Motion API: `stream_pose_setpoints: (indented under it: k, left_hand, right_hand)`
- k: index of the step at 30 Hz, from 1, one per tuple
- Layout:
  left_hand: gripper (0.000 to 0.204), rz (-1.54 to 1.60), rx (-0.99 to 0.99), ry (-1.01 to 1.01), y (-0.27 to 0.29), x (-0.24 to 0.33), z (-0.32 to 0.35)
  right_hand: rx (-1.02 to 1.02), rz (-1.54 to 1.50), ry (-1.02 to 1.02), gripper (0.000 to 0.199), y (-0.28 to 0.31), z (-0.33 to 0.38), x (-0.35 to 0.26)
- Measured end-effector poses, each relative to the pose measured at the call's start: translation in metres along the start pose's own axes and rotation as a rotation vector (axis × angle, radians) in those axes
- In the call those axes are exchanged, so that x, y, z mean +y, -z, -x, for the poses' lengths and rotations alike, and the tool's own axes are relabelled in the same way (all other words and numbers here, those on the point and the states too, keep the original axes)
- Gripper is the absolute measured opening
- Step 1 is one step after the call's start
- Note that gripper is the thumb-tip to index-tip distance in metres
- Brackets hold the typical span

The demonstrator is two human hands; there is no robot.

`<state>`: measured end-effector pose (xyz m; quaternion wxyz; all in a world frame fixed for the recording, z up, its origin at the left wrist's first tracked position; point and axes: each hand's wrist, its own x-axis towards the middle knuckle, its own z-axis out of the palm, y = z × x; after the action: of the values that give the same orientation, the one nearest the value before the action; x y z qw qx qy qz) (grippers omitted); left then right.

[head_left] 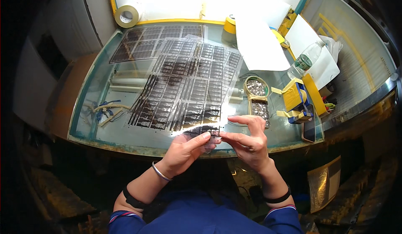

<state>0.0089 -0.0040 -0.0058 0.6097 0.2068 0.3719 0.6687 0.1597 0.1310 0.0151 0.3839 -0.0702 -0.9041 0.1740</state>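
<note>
Both hands pinch a small dark strip at the near table edge.

Left hand point(184, 150) and right hand point(248, 140) grip the strip point(208, 130), at six o'clock of the transparent printed sheet point(184, 83); tray of small parts point(258, 102) at three o'clock.

A clear plastic water bottle point(307, 59) lies tilted at the right of the glass table point(96, 104), resting on white sheets; a green-and-white label point(305, 61) wraps its middle. Below it, near the table's right edge, stands a yellow box-like package point(295, 94) with blue sides and strips of pale tape hanging off it. Just beside that, at the table's front right corner, lies a dark flat phone point(310, 128), its screen unlit. Left of the yellow package sit two small containers of tiny silvery parts: a round one point(256, 87) with a greenish rim, and a rectangular one point(260, 110) just below it. No signs are visible.
</note>
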Motion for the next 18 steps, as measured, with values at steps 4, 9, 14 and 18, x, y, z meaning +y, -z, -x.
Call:
stream_pose_setpoints:
  k: [4, 9, 14, 18]
  left_hand:
    - [0.025, 0.035, -0.003, -0.021, -0.0036, 0.0008, 0.0001]
    - [0.026, 0.027, -0.018, -0.016, -0.0005, -0.0002, 0.0002]
    - [0.026, 0.013, -0.011, -0.003, -0.0034, 0.0025, 0.0012]
    - [0.027, 0.019, -0.034, -0.004, -0.0001, 0.0017, 0.0015]
  right_hand:
    - [0.025, -0.008, 0.048, 0.025, -0.0006, -0.0014, 0.0016]
    - [0.027, -0.001, 0.004, 0.025, -0.0017, 0.0007, 0.0006]
    - [0.039, -0.016, 0.062, 0.025, -0.0010, 0.0020, 0.0033]
    - [0.043, -0.007, 0.034, 0.024, -0.0024, 0.0004, 0.0016]
